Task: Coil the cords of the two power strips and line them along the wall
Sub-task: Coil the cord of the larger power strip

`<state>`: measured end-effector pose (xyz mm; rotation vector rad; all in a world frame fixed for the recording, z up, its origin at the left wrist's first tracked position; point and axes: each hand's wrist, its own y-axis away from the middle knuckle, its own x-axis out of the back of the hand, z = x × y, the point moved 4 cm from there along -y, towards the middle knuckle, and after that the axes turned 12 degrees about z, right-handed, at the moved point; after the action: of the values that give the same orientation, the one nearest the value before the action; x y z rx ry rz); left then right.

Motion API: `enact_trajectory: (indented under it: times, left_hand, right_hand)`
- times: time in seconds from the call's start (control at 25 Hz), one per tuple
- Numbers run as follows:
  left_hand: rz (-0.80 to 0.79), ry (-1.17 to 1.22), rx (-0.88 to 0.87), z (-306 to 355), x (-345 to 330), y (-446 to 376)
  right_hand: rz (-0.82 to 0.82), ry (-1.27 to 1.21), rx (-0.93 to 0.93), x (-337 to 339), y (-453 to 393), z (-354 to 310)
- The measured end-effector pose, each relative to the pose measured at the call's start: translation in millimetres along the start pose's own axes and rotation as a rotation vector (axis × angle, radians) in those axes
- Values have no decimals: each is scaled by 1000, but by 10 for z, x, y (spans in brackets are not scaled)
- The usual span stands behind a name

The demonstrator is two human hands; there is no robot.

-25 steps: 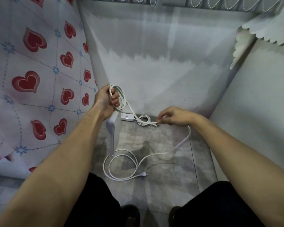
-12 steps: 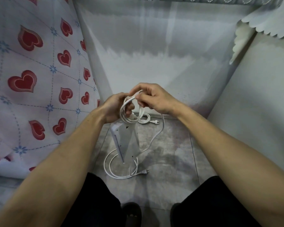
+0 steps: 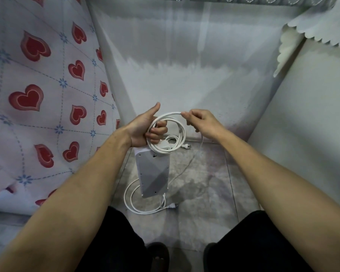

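Your left hand is closed on a coil of white cord at frame centre; the strip hangs from it, lower end near the floor. Your right hand pinches the next turn at the coil's top. Risks: the hanging strip's weight could drag loops from your grip. The second cord lies loose at lower centre, where the strip could snag it.

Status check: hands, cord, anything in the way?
Left hand grips cord coil. Right hand pinches the cord. Power strip dangles. Nothing blocking.
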<state>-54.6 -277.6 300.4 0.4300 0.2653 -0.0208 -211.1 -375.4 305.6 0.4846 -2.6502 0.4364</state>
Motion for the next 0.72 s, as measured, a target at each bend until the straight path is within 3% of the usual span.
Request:
enact_trajectory:
  times: [0.28, 0.56, 0.72]
  left_hand:
    - [95, 175, -120, 118, 174, 51]
    - [394, 529, -255, 216, 421, 4]
    - [532, 604, -249, 177, 508, -1]
  right_hand:
    - [-103, 121, -177, 135, 161, 368]
    - [-146, 106, -275, 203, 251, 598]
    - [-239, 119, -260, 144, 289, 530]
